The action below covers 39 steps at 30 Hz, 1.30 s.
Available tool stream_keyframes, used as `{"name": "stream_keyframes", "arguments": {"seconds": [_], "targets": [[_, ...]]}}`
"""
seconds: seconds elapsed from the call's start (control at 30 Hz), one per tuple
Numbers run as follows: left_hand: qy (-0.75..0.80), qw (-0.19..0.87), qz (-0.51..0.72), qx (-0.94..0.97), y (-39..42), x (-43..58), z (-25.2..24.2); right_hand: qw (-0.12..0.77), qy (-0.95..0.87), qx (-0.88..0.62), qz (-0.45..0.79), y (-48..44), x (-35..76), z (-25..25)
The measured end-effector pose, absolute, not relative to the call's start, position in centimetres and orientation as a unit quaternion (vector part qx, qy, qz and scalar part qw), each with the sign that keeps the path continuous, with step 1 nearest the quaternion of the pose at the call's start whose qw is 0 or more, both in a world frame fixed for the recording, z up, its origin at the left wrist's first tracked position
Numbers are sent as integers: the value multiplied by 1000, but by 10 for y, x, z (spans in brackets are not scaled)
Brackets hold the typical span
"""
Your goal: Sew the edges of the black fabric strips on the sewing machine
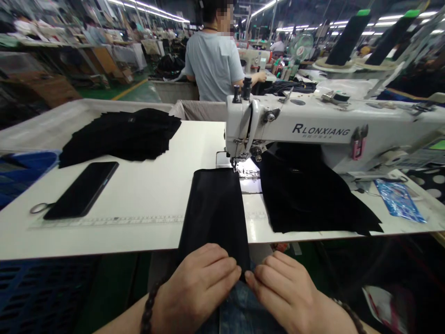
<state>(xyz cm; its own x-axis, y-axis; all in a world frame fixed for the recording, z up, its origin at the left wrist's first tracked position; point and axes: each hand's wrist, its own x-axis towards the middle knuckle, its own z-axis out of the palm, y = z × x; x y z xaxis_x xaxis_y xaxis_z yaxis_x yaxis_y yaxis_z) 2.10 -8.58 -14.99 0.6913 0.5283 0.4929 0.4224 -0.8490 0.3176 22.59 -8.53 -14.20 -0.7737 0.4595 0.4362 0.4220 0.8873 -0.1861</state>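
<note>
A black fabric panel (217,208) lies on the white table and hangs over its front edge. Its far right corner sits at the needle and presser foot of the white sewing machine (313,123). At the near end, my left hand (205,283) is closed on the fabric, fingers curled over it. My right hand (287,287) pinches the near right corner of the same panel, its thumb close to the left hand's fingertips. Right of the needle, under the machine arm, lies a stack of black fabric pieces (313,195).
Another black fabric pile (121,134) lies at the back left. A smartphone (83,190) rests by a ruler marking (139,221) along the front edge. Pink snips (359,144) hang on the machine; a blue packet (399,202) lies right. A co-worker (213,62) stands behind the table.
</note>
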Motion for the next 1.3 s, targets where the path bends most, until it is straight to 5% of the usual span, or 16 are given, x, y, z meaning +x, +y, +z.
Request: {"name": "stream_keyframes", "arguments": {"seconds": [0.37,0.97,1.3], "targets": [[265,134,205,933,-48,23,-169,196,-943,-253,93,-51,221,-169],[241,39,104,964,39,17,-174,50,-967,-241,61,48,204,-165],[218,8,92,972,80,15,-182,107,-945,-309,-26,68,206,-182]]}}
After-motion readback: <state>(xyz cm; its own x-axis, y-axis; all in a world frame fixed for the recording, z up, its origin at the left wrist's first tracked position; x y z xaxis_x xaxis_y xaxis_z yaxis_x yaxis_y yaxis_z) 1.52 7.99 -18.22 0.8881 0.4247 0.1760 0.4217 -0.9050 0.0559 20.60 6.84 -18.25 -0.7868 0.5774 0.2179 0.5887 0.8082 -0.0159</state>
